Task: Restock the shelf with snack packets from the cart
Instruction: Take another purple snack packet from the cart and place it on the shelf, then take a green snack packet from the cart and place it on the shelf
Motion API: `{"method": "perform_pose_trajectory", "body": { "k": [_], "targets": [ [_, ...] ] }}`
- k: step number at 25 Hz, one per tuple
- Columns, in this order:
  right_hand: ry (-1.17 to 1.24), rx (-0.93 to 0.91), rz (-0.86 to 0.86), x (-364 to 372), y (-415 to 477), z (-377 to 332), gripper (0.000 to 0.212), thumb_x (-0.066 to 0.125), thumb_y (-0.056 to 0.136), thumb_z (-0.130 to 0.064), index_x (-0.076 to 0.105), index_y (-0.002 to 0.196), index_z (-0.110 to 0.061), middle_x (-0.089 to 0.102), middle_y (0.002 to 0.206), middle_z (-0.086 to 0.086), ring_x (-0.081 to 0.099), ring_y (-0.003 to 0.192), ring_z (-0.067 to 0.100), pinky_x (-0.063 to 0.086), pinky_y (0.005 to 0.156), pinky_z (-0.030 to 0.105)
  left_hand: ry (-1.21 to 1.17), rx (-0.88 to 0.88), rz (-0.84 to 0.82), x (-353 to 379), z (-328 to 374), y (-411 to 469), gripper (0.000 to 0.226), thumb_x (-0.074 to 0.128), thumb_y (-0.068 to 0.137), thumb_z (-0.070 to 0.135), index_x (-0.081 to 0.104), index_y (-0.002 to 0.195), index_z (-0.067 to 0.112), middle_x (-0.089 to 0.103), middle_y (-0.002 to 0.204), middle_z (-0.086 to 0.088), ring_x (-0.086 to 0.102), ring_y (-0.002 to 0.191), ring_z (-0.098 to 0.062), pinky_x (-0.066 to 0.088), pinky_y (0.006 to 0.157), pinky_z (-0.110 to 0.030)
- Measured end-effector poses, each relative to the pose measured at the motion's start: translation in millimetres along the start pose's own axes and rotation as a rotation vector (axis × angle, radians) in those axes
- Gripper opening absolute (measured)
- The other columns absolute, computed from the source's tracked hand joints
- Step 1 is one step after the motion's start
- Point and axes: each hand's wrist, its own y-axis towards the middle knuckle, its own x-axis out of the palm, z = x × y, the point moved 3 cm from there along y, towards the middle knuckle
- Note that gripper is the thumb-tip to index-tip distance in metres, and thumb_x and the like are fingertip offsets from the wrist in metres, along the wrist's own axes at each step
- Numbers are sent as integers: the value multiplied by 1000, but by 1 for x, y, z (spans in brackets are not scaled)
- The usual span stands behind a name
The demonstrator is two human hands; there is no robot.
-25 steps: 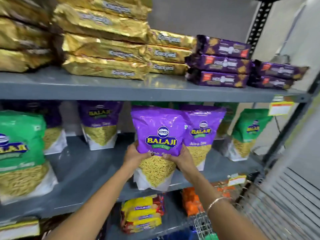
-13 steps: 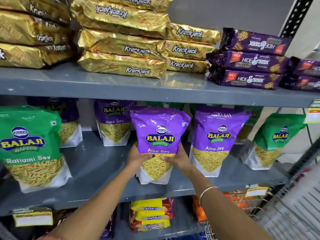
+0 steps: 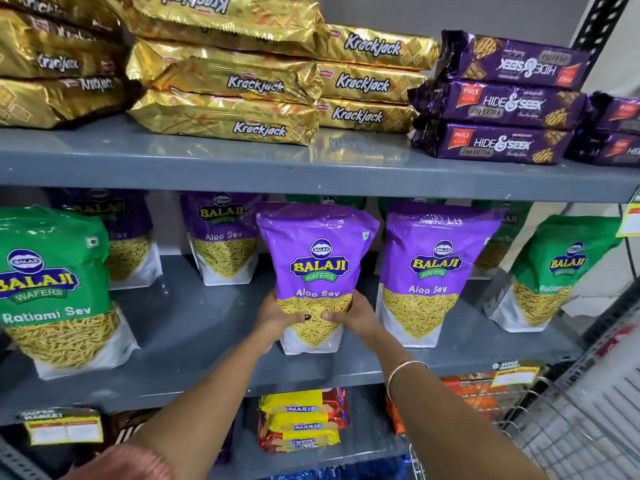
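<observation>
So both hands, left hand [image 3: 277,315] and right hand [image 3: 356,315], wrap fingers round the Aloo Sev packet's [image 3: 317,271] lower sides, steadying it upright, label outward, on the shelf [image 3: 194,327].

Up top, gold Krackjack packs [image 3: 221,81] lie stacked flat, with purple Hide & Seek biscuit packs [image 3: 498,102] piled just beside them on the right. Down below, yellow-and-red Marie biscuit packs [image 3: 301,420] sit stacked, orange packets [image 3: 467,393] near them to the right. Yellow price tags [image 3: 64,429] hang on the shelf edges, one at lower left, another [image 3: 516,375] at lower right. A grey wall [image 3: 450,12] fills the background.
</observation>
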Motion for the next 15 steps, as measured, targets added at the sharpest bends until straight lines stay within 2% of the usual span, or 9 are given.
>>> {"method": "perform_pose_trajectory", "body": {
  "k": [2, 4, 6, 7, 8, 9, 11, 13, 15],
  "targets": [
    [5, 5, -11, -1, -6, 3, 66, 81, 61, -8, 48, 118, -9, 63, 116, 15, 60, 106, 28, 50, 94, 42, -2, 2, 56, -1, -1, -2, 82, 86, 51, 7, 44, 121, 6, 61, 121, -21, 60, 106, -29, 50, 90, -42],
    [-38, 30, 14, -4, -21, 12, 70, 80, 62, -7, 43, 121, -7, 60, 105, 11, 57, 97, 22, 48, 87, 34, 96, 91, 328, -6, -8, -19, 97, 85, 52, 28, 33, 130, 6, 47, 135, -21, 48, 122, -32, 43, 102, -46],
    [-109, 93, 44, -24, -41, 28, 57, 77, 66, -10, 48, 115, -5, 58, 89, 9, 56, 78, 15, 47, 73, 29, 302, 273, 601, 7, -17, -55, 89, 66, 66, 47, 30, 132, 0, 36, 141, -25, 33, 131, -38, 29, 109, -46],
    [-125, 138, 37, -40, -52, 37, 40, 75, 70, -11, 54, 104, -5, 59, 79, 8, 57, 66, 12, 46, 64, 26, 391, 369, 624, 24, -22, -75, 82, 56, 71, 48, 30, 131, -2, 34, 140, -26, 30, 131, -39, 25, 108, -46],
    [-125, 191, 17, -63, -65, 52, 20, 70, 75, -10, 57, 90, -9, 58, 71, 7, 57, 55, 7, 44, 55, 23, 448, 434, 560, 49, -29, -90, 76, 49, 74, 46, 30, 129, -2, 34, 139, -26, 29, 130, -38, 24, 107, -45],
    [-144, 243, -4, -85, -77, 64, 9, 64, 79, -9, 57, 78, -14, 56, 66, 6, 56, 47, 2, 42, 48, 19, 488, 488, 474, 71, -34, -103, 70, 46, 76, 42, 30, 128, -1, 35, 138, -26, 28, 129, -36, 22, 106, -44],
    [-154, 381, 37, -146, -112, 92, 23, 55, 84, -5, 54, 67, -20, 55, 61, 4, 53, 37, -3, 38, 38, 13, 501, 560, 250, 138, -44, -121, 61, 45, 77, 36, 33, 126, 1, 40, 134, -26, 32, 124, -34, 23, 105, -41],
    [-76, 493, 187, -202, -147, 126, 20, 48, 88, -2, 54, 72, -13, 56, 51, -2, 49, 32, -4, 35, 33, 9, 457, 581, -42, 206, -44, -138, 48, 47, 79, 29, 40, 119, 4, 49, 122, -17, 39, 115, -28, 28, 101, -34],
    [-68, 616, 330, -256, -189, 179, 12, 49, 88, -5, 58, 94, 2, 61, 51, -7, 54, 43, 0, 40, 36, 9, 424, 403, -316, 287, -59, -149, 25, 50, 83, 17, 49, 106, 6, 56, 107, -13, 50, 101, -28, 37, 92, -31]
  ]
}}
